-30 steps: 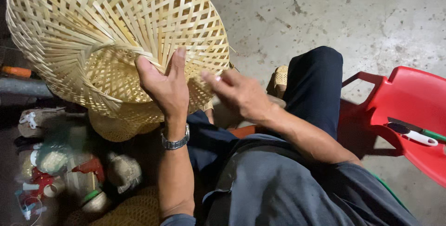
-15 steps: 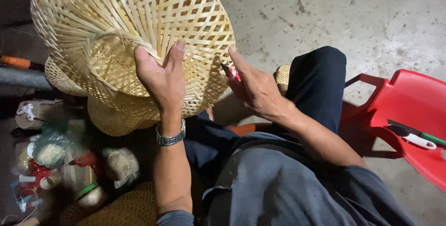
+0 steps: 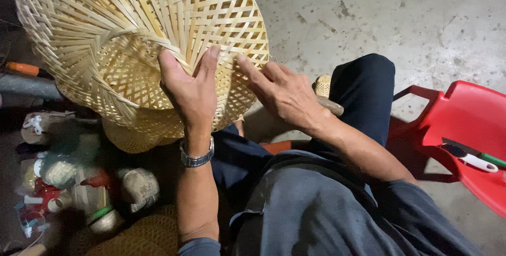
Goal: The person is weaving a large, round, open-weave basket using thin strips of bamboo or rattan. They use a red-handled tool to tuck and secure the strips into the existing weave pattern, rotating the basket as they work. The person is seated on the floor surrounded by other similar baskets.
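Grey concrete floor (image 3: 421, 19) fills the upper right; a red plastic chair (image 3: 464, 129) stands on it at right, small clutter (image 3: 63, 193) lower left.
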